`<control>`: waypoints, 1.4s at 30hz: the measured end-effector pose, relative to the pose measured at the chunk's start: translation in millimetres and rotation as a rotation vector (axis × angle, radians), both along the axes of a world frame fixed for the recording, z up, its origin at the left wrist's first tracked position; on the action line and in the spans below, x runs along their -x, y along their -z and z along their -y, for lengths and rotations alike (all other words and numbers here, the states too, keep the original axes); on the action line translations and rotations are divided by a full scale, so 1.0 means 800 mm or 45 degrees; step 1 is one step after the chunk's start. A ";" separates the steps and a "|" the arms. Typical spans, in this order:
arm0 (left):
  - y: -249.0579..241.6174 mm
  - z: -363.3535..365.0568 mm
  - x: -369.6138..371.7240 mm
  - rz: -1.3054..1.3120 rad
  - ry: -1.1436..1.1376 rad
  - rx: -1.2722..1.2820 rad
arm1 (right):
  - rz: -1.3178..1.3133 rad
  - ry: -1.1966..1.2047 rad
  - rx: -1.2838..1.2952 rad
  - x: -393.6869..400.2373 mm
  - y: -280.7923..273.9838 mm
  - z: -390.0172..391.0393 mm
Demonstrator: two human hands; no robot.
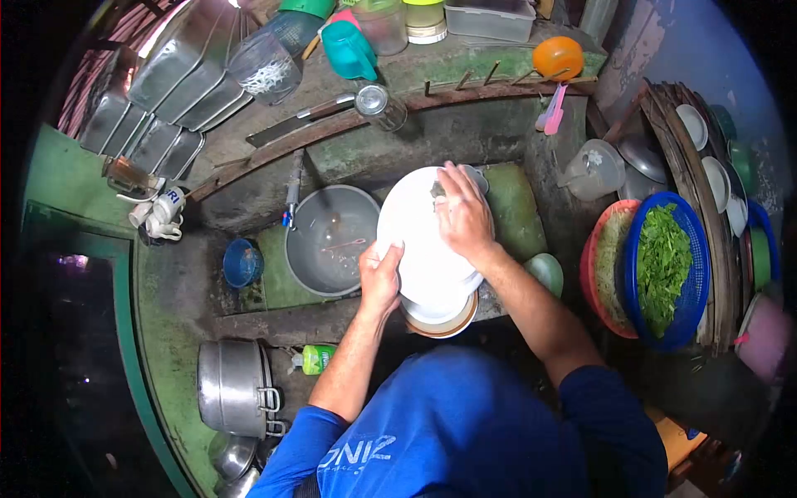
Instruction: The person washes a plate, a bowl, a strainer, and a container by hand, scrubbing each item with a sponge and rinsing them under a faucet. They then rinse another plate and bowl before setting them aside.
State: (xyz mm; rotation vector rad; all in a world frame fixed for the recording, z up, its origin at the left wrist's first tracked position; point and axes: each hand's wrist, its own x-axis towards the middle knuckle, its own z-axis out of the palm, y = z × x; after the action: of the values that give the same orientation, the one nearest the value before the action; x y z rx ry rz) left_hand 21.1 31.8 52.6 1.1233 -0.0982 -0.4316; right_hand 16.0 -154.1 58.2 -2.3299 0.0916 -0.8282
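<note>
Plate (425, 249) in left hand (380, 278) (right hand (465, 217) atop).

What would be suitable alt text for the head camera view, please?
Seen from above, a person's left hand grips a large white plate by its edge while the right hand lies on its face. A grey basin sits to the left; a blue basket of green leaves to the right.

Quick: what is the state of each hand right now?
Left hand: closed on the edge of the white plate.
Right hand: laid on the plate, fingers extended; whether it grips anything cannot be told.
</note>
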 end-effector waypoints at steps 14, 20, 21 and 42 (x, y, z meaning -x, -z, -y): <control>-0.007 0.019 -0.001 0.178 -0.025 -0.082 | 0.159 -0.210 0.095 0.044 -0.012 -0.019; -0.028 0.024 0.001 0.046 0.020 0.038 | 0.081 -0.232 -0.007 -0.021 -0.057 0.044; -0.041 0.027 0.002 0.034 -0.048 0.096 | 0.101 -0.100 -0.156 -0.028 -0.037 0.061; -0.062 0.057 -0.003 -0.245 -0.082 0.265 | 0.173 0.499 -1.172 0.017 0.043 0.016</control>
State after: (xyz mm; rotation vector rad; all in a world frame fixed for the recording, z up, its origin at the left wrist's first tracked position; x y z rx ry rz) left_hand 23.9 -14.1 101.8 0.8733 0.0608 -0.4590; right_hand 2.3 -166.5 23.5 -1.3950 0.7256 -0.8750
